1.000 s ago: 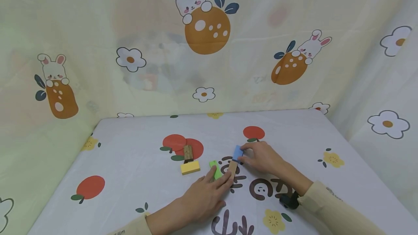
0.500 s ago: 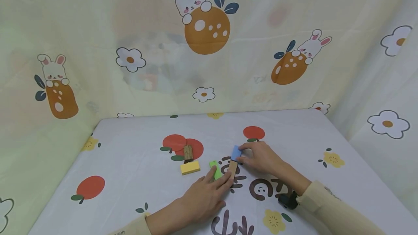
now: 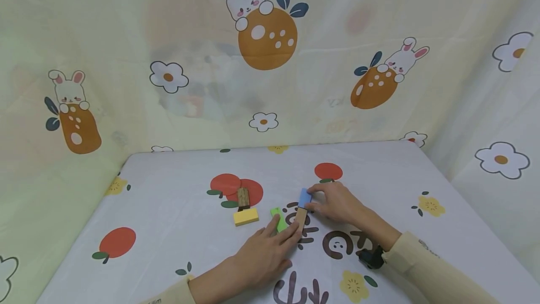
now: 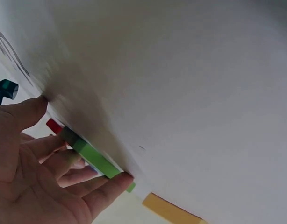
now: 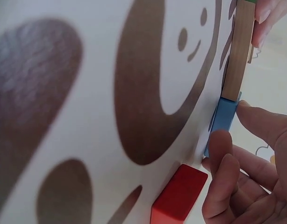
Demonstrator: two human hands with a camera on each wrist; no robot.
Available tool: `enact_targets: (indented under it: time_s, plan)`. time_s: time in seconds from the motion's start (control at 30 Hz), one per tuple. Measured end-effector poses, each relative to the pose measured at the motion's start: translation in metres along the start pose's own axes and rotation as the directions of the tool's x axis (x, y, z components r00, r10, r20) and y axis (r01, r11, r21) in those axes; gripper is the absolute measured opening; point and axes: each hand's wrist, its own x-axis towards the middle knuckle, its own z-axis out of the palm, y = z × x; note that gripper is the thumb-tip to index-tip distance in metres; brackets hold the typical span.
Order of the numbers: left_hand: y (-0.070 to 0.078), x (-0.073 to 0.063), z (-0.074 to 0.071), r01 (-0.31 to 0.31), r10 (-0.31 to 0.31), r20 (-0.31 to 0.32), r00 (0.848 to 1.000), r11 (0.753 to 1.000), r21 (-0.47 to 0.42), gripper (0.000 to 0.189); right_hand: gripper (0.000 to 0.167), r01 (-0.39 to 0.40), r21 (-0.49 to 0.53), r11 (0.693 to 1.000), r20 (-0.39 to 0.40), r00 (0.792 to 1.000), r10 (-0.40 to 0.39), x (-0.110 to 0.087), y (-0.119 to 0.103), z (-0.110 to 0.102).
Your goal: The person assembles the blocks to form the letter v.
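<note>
My right hand [image 3: 337,203] pinches a blue block [image 3: 304,198] between thumb and fingers, at the far end of a plain wooden block [image 3: 301,218]. In the right wrist view the blue block [image 5: 224,115] meets the wooden block [image 5: 239,56] end to end, nearly in line. My left hand [image 3: 263,254] lies with fingers stretched out, one fingertip on a green block [image 3: 279,218] and others on the near part of the wooden block. A red block [image 5: 181,193] sits by my right fingers in the right wrist view; the head view does not show it.
Left of the green block lies a yellow block [image 3: 246,217], with a brown wood-grained block [image 3: 243,198] behind it. A printed cloth [image 3: 168,247] covers the table, and a patterned curtain [image 3: 202,102] stands along the back and sides.
My right hand has slid the blue block slightly left, bringing it into line with the wooden block, then kept it there. The left hand has stayed in place.
</note>
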Motion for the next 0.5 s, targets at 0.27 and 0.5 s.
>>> enact_targets:
  time_s: [0.27, 0.5]
  plan:
    - [0.0002, 0.0007, 0.0005, 0.002, -0.002, 0.006, 1.0, 1.0, -0.001, 0.072, 0.044, 0.008, 0.009, 1.0, -0.001, 1.0, -0.008, -0.0003, -0.0006, -0.0009]
    - [0.0002, 0.0, 0.001, 0.0, 0.0, -0.001, 1.0, 1.0, 0.002, 0.071, 0.043, 0.016, 0.014, 1.0, -0.009, 1.0, -0.016, -0.0005, -0.0003, -0.0006]
